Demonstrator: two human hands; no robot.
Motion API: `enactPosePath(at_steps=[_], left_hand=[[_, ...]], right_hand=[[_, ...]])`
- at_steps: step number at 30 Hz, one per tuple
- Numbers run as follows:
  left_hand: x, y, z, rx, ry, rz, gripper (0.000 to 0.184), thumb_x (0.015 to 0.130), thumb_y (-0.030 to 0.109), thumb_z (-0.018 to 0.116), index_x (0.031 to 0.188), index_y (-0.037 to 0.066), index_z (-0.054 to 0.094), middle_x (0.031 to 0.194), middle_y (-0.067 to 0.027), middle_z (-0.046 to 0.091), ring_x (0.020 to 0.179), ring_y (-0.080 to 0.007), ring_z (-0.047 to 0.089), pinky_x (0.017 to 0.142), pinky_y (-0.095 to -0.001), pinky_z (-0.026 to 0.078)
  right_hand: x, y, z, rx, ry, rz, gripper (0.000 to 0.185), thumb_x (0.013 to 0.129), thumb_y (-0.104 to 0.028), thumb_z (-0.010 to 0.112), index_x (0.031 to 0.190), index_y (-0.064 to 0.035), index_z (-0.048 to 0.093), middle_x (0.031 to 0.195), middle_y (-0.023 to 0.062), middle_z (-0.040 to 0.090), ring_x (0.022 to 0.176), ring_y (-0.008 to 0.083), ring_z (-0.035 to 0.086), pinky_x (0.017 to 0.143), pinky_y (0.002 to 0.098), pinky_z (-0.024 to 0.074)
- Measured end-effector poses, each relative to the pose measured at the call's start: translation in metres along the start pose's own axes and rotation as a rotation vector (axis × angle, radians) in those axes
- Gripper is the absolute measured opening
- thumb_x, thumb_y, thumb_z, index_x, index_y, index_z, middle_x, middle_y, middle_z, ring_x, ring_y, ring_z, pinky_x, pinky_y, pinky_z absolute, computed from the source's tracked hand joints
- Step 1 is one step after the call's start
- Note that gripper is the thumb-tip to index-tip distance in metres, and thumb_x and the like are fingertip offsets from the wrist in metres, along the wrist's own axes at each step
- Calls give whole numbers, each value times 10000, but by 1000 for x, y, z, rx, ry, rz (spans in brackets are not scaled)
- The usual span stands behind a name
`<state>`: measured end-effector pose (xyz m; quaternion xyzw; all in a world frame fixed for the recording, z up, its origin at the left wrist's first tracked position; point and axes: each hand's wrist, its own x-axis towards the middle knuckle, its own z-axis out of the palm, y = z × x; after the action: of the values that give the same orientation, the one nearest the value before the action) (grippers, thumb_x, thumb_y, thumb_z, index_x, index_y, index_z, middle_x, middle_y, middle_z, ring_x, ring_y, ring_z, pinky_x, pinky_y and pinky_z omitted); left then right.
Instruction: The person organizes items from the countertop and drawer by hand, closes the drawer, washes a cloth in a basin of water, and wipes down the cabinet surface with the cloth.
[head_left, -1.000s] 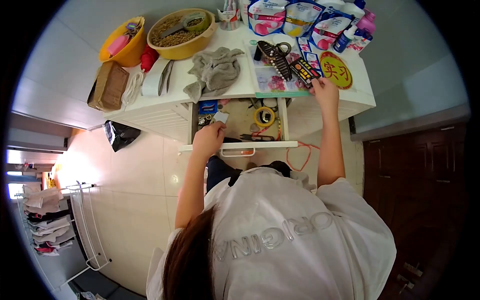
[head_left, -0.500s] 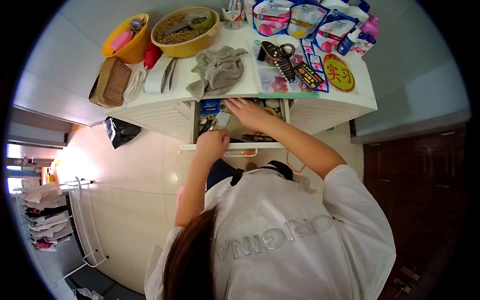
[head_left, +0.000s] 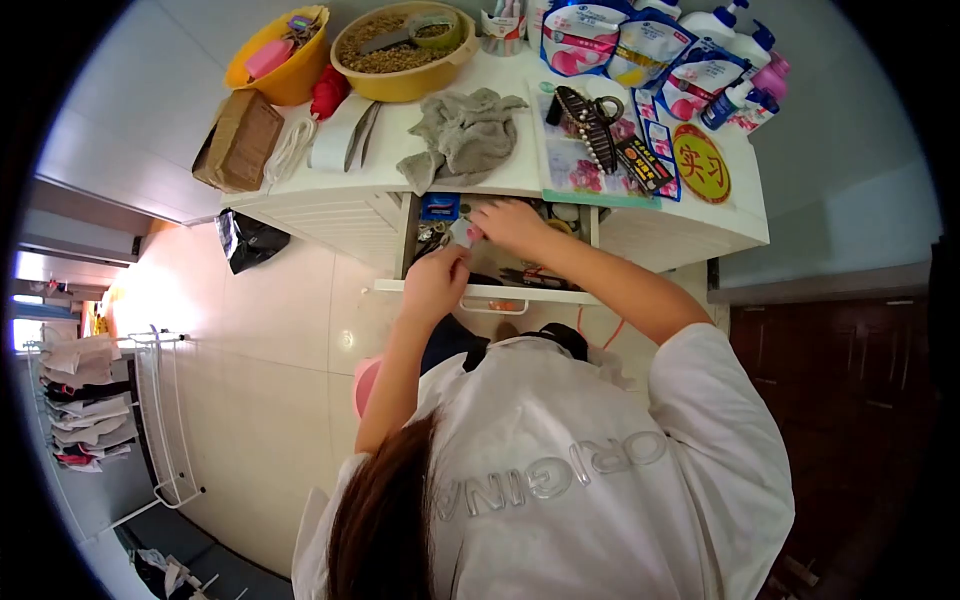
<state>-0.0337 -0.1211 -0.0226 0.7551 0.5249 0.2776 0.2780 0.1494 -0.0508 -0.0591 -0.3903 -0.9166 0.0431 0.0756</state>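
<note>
Left grip [head_left: 437, 281] still pinches the white card [head_left: 461, 232], the right hand [head_left: 512, 226] now beside it, its hold unclear.

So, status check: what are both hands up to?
Left hand: grip on small flat white piece, over open white drawer. Right hand: close beside it, grip unclear. Right forearm crosses drawer, hiding some contents.
</note>
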Motion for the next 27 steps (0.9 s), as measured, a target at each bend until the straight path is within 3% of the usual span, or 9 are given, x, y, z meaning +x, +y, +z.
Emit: enactPosePath(at_steps=[3, 6, 9, 12, 18, 21, 24, 26, 27], left_hand=[[1, -2, -1, -292, 189, -87, 228, 764, 40, 516, 983, 41, 579, 790, -124, 601, 691, -244, 594, 618, -311, 476], [4, -6, 0, -386, 262, -83, 264, 759, -5, 518, 1016, 31, 565, 857, -103, 588, 709, -204, 586, 615, -266, 472], [7, -9, 0, -310, 252, -47, 234, 758, -6, 525, 987, 18, 571, 903, -114, 578, 728, -216, 589, 630, -281, 477], [12, -7, 2, -196, 199, -4, 179, 776, 61, 540, 942, 34, 599, 898, -126, 594, 769, -247, 599, 633, -323, 483], [6, 8, 5, 202, -11, -18, 158, 785, 205, 558, 818, 78, 647, 766, -106, 626, 727, -290, 600, 619, -379, 476], [5, 5, 4, 138, 65, -29, 152, 779, 198, 558, 774, 72, 642, 724, -105, 619, 673, -300, 595, 606, -384, 472], [1, 6, 1, 180, -8, 6, 156, 781, 205, 557, 758, 70, 631, 707, -107, 613, 666, -295, 593, 592, -390, 468], [0, 6, 3, 178, -3, -5, 184, 783, 227, 562, 721, 64, 621, 693, -108, 608, 650, -297, 590, 580, -392, 464], [1, 6, 3, 175, 0, -7, 201, 784, 238, 565, 703, 61, 616, 686, -109, 606, 642, -297, 588, 574, -393, 462]], right_hand=[[-16, -20, -41, 291, 100, 117, 327, 778, -187, 586, 1070, -77, 491, 847, 93, 616, 769, 270, 618, 656, 409, 488], [-34, -25, -77, 856, 211, 313, 425, 771, -130, 617, 1163, -68, 466, 880, 128, 628, 739, 249, 624, 657, 335, 485], [-42, -17, -95, 759, 481, 413, 421, 747, -124, 640, 1131, -62, 479, 853, 124, 626, 692, 221, 619, 648, 303, 479], [-31, 6, -110, 463, 560, 496, 335, 767, -203, 619, 1052, -79, 492, 797, 99, 620, 694, 270, 613, 620, 374, 479], [2, 33, -114, -24, 544, 566, 256, 716, -157, 621, 938, -61, 536, 812, 81, 592, 744, 282, 585, 633, 381, 479], [9, 39, -104, -175, 881, 338, 212, 716, -157, 605, 897, -61, 548, 793, 71, 578, 716, 291, 573, 637, 370, 480], [-7, 23, -106, 34, 859, 149, 225, 706, -155, 614, 888, -42, 546, 815, 76, 569, 785, 283, 562, 669, 368, 477], [-33, -8, -97, 259, 426, 197, 242, 702, -155, 618, 898, -32, 548, 906, 85, 568, 827, 279, 562, 698, 368, 477], [-43, -20, -85, 273, 315, 119, 266, 704, -167, 617, 922, -33, 546, 919, 88, 567, 806, 274, 570, 692, 368, 484]])
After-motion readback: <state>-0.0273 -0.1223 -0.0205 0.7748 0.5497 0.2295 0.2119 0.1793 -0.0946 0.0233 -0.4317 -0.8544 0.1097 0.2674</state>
